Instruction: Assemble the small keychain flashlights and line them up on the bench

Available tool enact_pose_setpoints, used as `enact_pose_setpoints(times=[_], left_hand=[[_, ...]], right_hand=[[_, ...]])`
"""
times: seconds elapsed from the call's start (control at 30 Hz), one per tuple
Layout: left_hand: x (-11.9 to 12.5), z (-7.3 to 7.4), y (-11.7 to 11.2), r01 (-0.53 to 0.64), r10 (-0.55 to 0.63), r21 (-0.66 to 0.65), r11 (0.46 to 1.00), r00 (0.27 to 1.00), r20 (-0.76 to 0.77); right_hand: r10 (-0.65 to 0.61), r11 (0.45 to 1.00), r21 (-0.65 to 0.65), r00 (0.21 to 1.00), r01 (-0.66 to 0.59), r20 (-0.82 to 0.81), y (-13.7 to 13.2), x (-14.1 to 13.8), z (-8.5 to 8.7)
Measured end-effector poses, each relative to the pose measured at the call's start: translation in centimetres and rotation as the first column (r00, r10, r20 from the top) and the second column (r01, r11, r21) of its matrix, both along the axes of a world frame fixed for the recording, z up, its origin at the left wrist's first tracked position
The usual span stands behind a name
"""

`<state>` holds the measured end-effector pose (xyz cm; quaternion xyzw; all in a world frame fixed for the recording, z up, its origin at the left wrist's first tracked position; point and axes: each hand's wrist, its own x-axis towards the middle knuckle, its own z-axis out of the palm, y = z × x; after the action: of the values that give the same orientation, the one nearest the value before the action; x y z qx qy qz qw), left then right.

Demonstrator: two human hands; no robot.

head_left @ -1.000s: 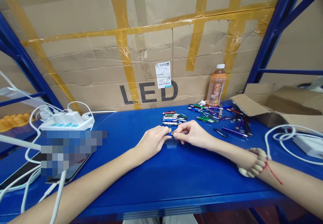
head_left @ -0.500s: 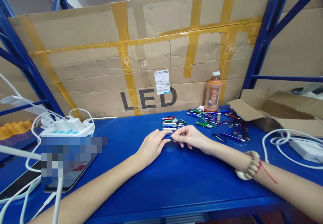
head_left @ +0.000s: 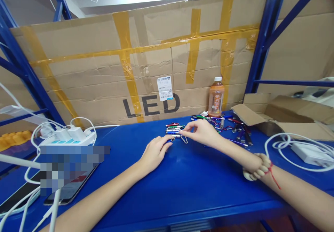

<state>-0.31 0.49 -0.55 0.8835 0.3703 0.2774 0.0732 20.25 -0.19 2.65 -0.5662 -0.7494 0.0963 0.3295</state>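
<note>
My left hand [head_left: 153,152] rests low over the table, closed around a small blue keychain flashlight [head_left: 170,140]; only its end shows past the fingers. Just beyond it lies a short stack-like row of small metal keychain flashlights [head_left: 172,129], in red, green, silver and blue, side by side. A silver carabiner clip [head_left: 185,140] sticks out at the row's right end. My right hand [head_left: 202,132] is at that same end, thumb and forefinger pinched together; what lies between them is too small to tell. Behind it, a loose pile of similar flashlights [head_left: 241,134] is partly hidden.
An orange drink bottle [head_left: 216,98] stands at the back against the cardboard [head_left: 99,85]. To the right are an open carton [head_left: 294,129] and a white adapter [head_left: 310,153] with coiled cable. A power strip [head_left: 70,139], cables and phones [head_left: 75,186] occupy the left.
My right hand has moved away from the left hand, up to the right end of the row. The left hand keeps the blue flashlight. The view has shifted slightly.
</note>
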Motion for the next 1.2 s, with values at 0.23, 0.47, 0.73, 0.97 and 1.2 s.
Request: enact_pose_setpoints(times=[0.23, 0.47, 0.73, 0.97, 1.2], left_hand=[[0.0, -0.1, 0.5, 0.019, -0.002, -0.147, 0.989, 0.993, 0.116], [0.1, 0.1, 0.4, -0.014, 0.038, -0.193, 0.981, 0.992, 0.123], [0.1, -0.1, 0.6, -0.044, 0.081, -0.232, 0.972, 0.985, 0.154], [-0.1, -0.1, 0.4, 0.044, 0.035, -0.288, 0.956, 0.965, 0.262], [0.1, 0.1, 0.2, 0.124, -0.011, -0.312, 0.942, 0.941, 0.339]], right_hand=[[-0.242, 0.897, -0.169, 0.773, 0.409, 0.587, -1.1, 2.0, 1.9], [-0.138, 0.948, -0.177, 0.844, 0.264, 0.519, -0.9, 1.1, 0.6], [-0.096, 0.973, -0.152, 0.908, 0.171, 0.408, -0.5, 0.7, -0.3], [-0.016, 0.977, -0.200, 0.966, 0.070, 0.259, 0.0, 0.5, -0.9], [0.118, 0.980, -0.160, 0.993, -0.115, 0.009, 0.8, 0.2, -1.1]])
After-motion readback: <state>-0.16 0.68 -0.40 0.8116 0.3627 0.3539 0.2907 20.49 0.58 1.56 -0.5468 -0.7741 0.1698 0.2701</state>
